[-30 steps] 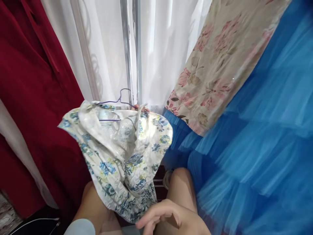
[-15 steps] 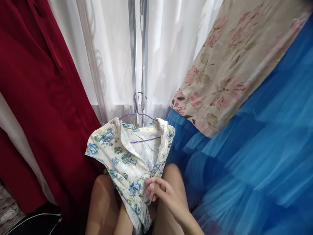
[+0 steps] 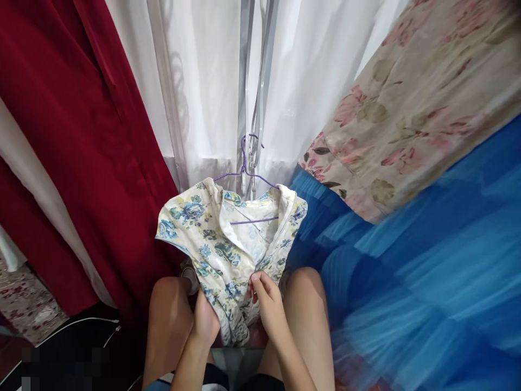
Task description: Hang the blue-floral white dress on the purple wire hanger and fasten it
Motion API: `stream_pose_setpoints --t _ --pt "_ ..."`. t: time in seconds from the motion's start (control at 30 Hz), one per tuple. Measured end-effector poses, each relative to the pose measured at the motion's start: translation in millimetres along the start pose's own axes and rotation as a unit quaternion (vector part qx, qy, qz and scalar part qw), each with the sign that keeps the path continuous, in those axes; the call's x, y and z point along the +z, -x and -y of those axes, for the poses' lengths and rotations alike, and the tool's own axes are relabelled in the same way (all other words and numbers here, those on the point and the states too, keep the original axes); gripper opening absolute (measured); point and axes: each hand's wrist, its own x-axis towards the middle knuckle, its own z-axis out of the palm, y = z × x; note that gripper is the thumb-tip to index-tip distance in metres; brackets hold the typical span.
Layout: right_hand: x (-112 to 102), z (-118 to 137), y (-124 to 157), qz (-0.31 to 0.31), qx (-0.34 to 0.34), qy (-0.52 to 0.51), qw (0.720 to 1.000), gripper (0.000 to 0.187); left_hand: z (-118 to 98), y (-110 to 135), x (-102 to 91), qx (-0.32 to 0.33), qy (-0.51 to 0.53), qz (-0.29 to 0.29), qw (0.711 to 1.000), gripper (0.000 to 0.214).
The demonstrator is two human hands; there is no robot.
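A white shirt with blue flowers (image 3: 211,241) hangs on a purple wire hanger (image 3: 246,175) in front of me, above my knees. My left hand (image 3: 205,320) grips the shirt's lower left front edge, fingers wrapped into the cloth. My right hand (image 3: 266,298) pinches the right front edge near the middle, thumb and fingers closed on the fabric. The hanger's hook sits against a silver pole (image 3: 248,98) behind the shirt.
A dark red garment (image 3: 69,141) hangs at the left. White sheer curtain (image 3: 203,81) fills the back. A beige floral cloth (image 3: 419,108) and blue tulle skirt (image 3: 427,260) crowd the right. A black object with white cable (image 3: 69,347) lies at lower left.
The shirt turned from bunched and tilted to hanging front-on from the hanger. My right hand rose to its front edge, and my left hand came into view gripping the other edge.
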Motion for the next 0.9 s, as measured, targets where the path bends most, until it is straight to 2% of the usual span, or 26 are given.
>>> stream_pose_setpoints --t 0.07,0.13,0.2,0.23,0.3,0.33,0.43,0.53,0.63,0.7,0.77,0.9 --pt "-7 0 3 -0.007 0.018 -0.043 0.999 0.034 1 2 -0.3 0.049 -0.050 -0.032 0.997 0.060" --pt "-11 1 6 0.000 0.040 -0.061 0.997 0.032 5 6 0.5 0.159 -0.148 -0.075 0.973 0.067" --pt "-11 3 8 0.016 0.059 -0.061 0.996 0.031 12 10 2.5 0.284 -0.282 -0.081 0.913 0.077" --pt "-9 5 9 0.023 0.063 -0.058 0.996 0.032 17 12 3.6 0.326 -0.349 -0.058 0.876 0.080" --pt "-5 8 11 0.035 0.066 -0.053 0.996 0.032 29 16 5.2 0.360 -0.449 0.008 0.818 0.072" --pt "-3 9 12 0.043 0.068 -0.052 0.995 0.031 35 17 5.5 0.357 -0.476 0.036 0.803 0.061" --pt "-1 7 14 0.091 0.075 -0.044 0.992 0.029 44 16 4.8 0.344 -0.487 0.043 0.802 0.026" --pt "-6 4 13 0.136 0.092 -0.037 0.986 0.029 45 12 2.6 0.338 -0.480 0.053 0.808 0.018" --pt "-12 9 6 0.139 0.118 -0.050 0.982 0.030 47 13 -2.2 0.332 -0.498 0.050 0.799 0.016" --pt "-12 23 -3 0.134 0.116 -0.064 0.982 0.029 51 16 -7.4 0.333 -0.514 0.031 0.790 0.015" --pt "-7 45 -18 0.130 0.085 -0.072 0.985 0.028 55 20 -13.0 0.340 -0.524 0.010 0.781 0.014" --pt "5 102 -68 0.116 -0.002 -0.087 0.989 0.026 57 23 -18.8 0.340 -0.528 -0.013 0.779 0.012"
